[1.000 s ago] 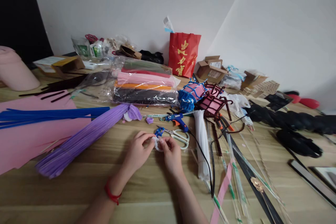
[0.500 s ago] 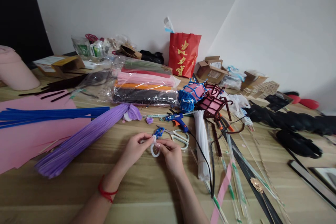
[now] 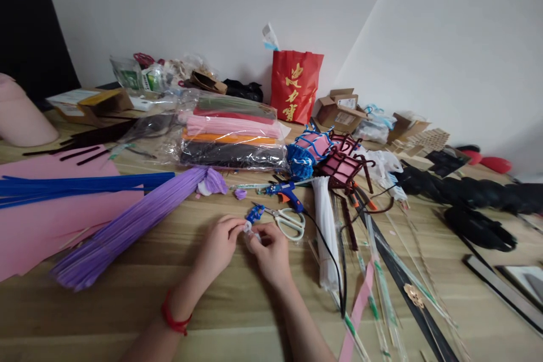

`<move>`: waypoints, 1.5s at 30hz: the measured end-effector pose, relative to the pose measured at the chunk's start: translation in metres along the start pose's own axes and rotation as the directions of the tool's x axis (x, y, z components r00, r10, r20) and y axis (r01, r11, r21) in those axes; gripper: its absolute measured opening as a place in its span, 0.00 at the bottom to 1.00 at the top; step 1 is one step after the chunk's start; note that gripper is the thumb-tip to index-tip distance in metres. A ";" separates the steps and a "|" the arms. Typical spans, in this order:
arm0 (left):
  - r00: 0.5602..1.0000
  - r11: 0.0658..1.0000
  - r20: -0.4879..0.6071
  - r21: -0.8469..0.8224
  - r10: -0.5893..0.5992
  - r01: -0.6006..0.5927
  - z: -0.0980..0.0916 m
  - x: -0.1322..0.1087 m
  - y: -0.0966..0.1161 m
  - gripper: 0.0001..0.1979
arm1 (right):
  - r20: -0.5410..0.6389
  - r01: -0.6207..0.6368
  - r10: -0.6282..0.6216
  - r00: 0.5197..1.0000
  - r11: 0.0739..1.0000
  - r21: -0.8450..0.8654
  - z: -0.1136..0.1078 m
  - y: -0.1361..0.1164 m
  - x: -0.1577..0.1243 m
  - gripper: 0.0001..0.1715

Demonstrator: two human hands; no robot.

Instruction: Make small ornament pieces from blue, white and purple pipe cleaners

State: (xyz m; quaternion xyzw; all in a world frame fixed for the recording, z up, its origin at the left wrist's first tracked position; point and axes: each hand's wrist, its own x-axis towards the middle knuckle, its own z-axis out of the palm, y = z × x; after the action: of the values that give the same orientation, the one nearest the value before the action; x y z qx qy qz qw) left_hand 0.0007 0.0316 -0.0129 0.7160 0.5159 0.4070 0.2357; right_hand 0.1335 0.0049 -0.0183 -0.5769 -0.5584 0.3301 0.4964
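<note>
Between my two hands is a white pipe cleaner (image 3: pixel 248 227), curled into small loops. My left hand (image 3: pixel 219 242) pinches it from the left with thumb and forefinger. My right hand (image 3: pixel 271 253) grips the other side, its fingers covering part of a loop. Just beyond the fingertips lies a small blue twisted pipe-cleaner piece (image 3: pixel 255 214). White-handled scissors (image 3: pixel 292 224) rest beside it, right of my fingers. A blue glue gun (image 3: pixel 288 192) lies a little farther back, its black cord running toward me.
A bundle of white pipe cleaners (image 3: pixel 326 237) is at the right, purple ones (image 3: pixel 123 226) at the left by blue stems (image 3: pixel 85 182) and pink sheets (image 3: pixel 38 226). Behind are bagged coloured stems (image 3: pixel 233 124), pink lanterns (image 3: pixel 339 167) and a red bag (image 3: pixel 297 85).
The white loop that hung below my fingers is now mostly covered by my right hand, which has turned inward around it. The view has shifted slightly.
</note>
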 end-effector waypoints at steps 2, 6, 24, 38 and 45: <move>0.999 0.997 -0.040 0.081 0.020 -0.017 0.000 -0.001 0.002 0.11 | -0.025 -0.016 0.016 1.000 1.000 0.021 0.003 0.002 0.000 0.08; 0.998 0.989 -0.060 0.146 0.025 -0.016 0.000 -0.003 0.004 0.12 | -0.049 -0.006 0.010 0.999 0.997 0.078 0.006 0.004 0.000 0.09; 0.884 0.665 0.379 -0.589 -0.274 0.459 0.000 0.003 -0.008 0.08 | 0.197 -0.242 0.165 0.966 0.843 0.480 -0.003 0.008 0.008 0.05; 0.909 0.764 0.244 -0.494 -0.337 0.416 0.012 0.004 -0.004 0.11 | 0.217 -0.185 0.074 0.973 0.811 0.555 -0.006 0.017 0.017 0.08; 0.950 0.909 0.031 -0.282 -0.310 0.306 0.008 -0.001 0.006 0.08 | 0.206 -0.212 0.111 0.972 0.786 0.580 -0.006 0.017 0.018 0.08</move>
State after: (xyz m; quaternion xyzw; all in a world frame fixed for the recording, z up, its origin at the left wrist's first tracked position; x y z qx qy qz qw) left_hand 0.0104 0.0293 -0.0125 0.5814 0.5604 0.4396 0.3933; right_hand 0.1468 0.0230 -0.0292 -0.4080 -0.4122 0.5760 0.5761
